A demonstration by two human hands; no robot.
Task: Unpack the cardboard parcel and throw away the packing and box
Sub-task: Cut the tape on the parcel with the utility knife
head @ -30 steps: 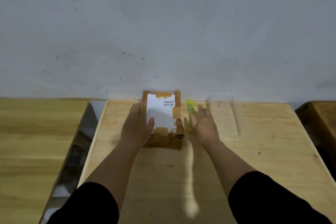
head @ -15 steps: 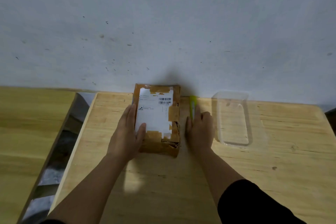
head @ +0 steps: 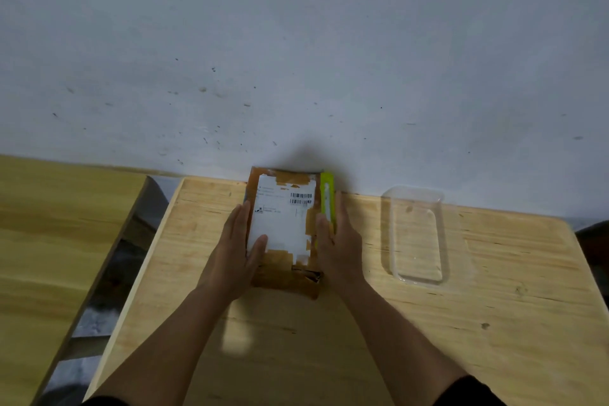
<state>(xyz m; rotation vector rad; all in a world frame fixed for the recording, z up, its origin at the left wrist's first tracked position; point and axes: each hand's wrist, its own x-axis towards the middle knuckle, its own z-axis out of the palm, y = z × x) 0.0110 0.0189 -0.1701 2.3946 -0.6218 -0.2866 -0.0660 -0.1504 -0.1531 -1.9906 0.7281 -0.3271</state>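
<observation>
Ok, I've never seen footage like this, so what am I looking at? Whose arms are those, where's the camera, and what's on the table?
There is no machine here: a person works with bare hands, and the one camera sits on their head, looking forward and down. The left hand presses the left side of a taped cardboard parcel with a white label. The right hand lies at the parcel's right side, with a yellow-green box cutter under or between its fingers. Whether it grips the cutter is unclear. Further right, a clear plastic tray lies on the wooden table. The parcel is still sealed.
</observation>
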